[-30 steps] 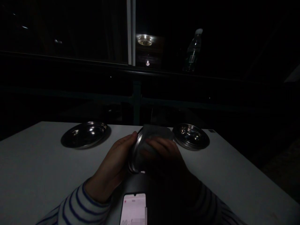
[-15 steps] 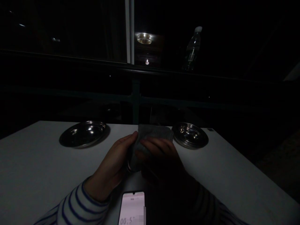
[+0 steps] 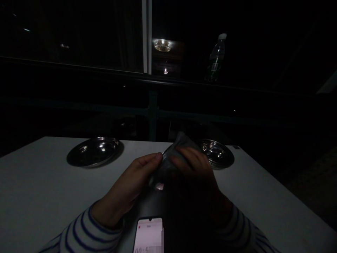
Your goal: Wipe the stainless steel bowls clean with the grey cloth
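Note:
My left hand (image 3: 138, 177) pinches the edge of a shiny metal dish (image 3: 159, 186), held above the table and mostly hidden by a grey cloth. Thumb and fingers meet at its rim. With bent fingers, my right hand (image 3: 195, 172) presses the grey cloth (image 3: 181, 140) against the dish; deep shadow covers its lower part. Below both hands lies a lit phone (image 3: 149, 233) showing timer digits. On the left stands a wide steel dish (image 3: 92, 153), and on the right, partly behind my right hand, a stack of steel dishes (image 3: 218, 154).
The white table (image 3: 52, 196) ends at a dark glass window with a pale vertical frame (image 3: 146, 38). A clear plastic bottle (image 3: 216, 58) stands beyond the table at the back right. A small dark label (image 3: 237, 147) is at the far right corner.
My right hand and the cloth have shifted to the right, and the cloth is now bunched to a peak. My left fingertips moved slightly right along with the dish, which is turned differently.

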### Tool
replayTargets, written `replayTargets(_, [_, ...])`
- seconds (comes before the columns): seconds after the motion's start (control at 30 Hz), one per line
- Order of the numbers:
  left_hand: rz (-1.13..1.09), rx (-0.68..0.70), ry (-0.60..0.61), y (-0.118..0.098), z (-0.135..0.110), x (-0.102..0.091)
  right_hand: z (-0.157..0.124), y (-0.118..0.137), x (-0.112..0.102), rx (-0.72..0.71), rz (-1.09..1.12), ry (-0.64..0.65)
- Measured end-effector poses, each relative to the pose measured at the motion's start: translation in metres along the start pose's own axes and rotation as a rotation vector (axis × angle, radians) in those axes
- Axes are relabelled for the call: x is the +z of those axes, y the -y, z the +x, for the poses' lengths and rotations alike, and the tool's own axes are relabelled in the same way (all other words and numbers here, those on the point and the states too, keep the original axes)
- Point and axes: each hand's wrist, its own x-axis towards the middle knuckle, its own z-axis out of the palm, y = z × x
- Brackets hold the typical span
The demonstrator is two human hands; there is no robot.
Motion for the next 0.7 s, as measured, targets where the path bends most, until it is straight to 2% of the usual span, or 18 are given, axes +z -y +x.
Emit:
replayTargets(0.1, [0.028,-0.014,-0.042,0.000,-0.001,0.002,0.000,-0.016,0.000,0.250,0.083,-0.059])
replayTargets(0.17, [0.019,-0.010,-0.088,0.001,0.000,0.003,-0.001,-0.017,0.002,0.318,0.128,-0.060])
replayTargets(0.23, [0.007,0.009,-0.131,0.002,0.000,0.003,-0.002,-0.007,0.004,0.225,0.098,-0.050])
replayTargets(0.37, [0.002,0.052,-0.208,0.002,0.001,0.003,-0.001,0.020,0.006,-0.102,-0.001,-0.009])
replayTargets(0.43, [0.018,0.041,-0.211,0.001,0.001,0.002,0.000,0.020,0.004,-0.125,0.001,-0.013])
replayTargets(0.53, [0.029,0.019,-0.185,-0.001,0.001,0.002,0.000,0.001,0.003,0.065,0.070,-0.072])
replayTargets(0.63, [-0.014,0.022,-0.194,-0.004,0.003,0.000,-0.001,-0.021,0.002,0.348,0.240,-0.084])
replayTargets(0.7, [-0.061,0.011,-0.206,-0.006,0.003,-0.002,-0.002,-0.030,0.002,0.460,0.359,-0.087])
